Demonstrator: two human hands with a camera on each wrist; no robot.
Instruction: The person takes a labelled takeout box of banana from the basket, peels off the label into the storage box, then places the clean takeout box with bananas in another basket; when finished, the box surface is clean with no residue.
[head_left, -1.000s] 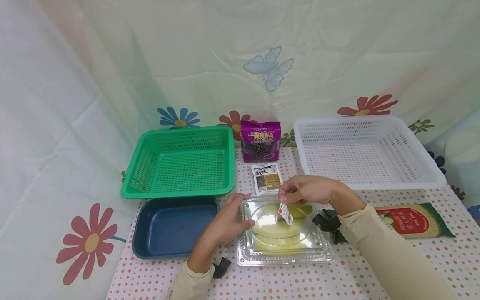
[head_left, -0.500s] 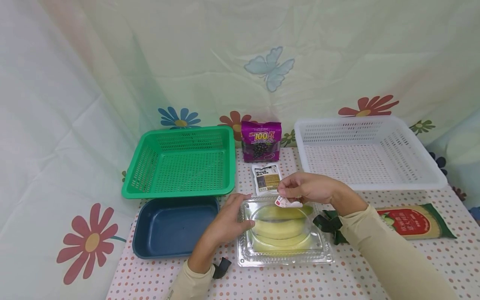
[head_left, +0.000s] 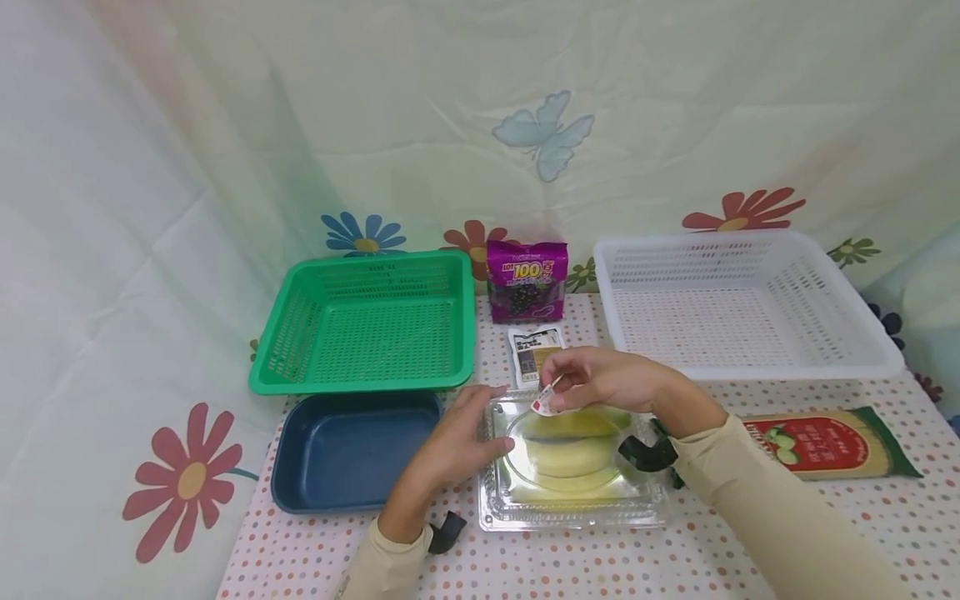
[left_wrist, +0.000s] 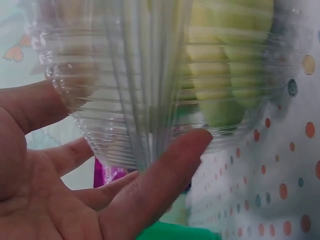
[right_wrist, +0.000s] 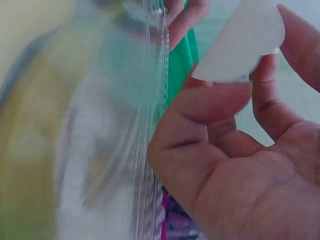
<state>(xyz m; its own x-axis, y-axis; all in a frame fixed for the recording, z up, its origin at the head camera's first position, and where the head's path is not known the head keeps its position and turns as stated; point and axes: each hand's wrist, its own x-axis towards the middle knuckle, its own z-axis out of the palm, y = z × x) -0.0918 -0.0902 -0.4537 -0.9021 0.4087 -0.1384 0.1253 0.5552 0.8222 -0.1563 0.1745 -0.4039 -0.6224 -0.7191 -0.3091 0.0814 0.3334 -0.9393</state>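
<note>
In the head view, a clear plastic clamshell box lies on the table with yellow-green bananas under its lid. My left hand rests against the box's left side, thumb and fingers spread along it. The left wrist view has the thumb against the ribbed wall. Over the lid's far edge, my right hand pinches a small white sticker with red print. Seen from the right wrist, the sticker's blank white side is bent between finger and thumb.
Behind stand a green basket, a purple candy bag, a flat white-and-brown packet and a white basket. A dark blue tub sits left of the box. A noodle pack lies right, partly behind the right forearm.
The sticker hung down over the lid, then lay sideways; now it is raised at my right fingertips. My right hand has shifted slightly left. My left hand stays on the box.
</note>
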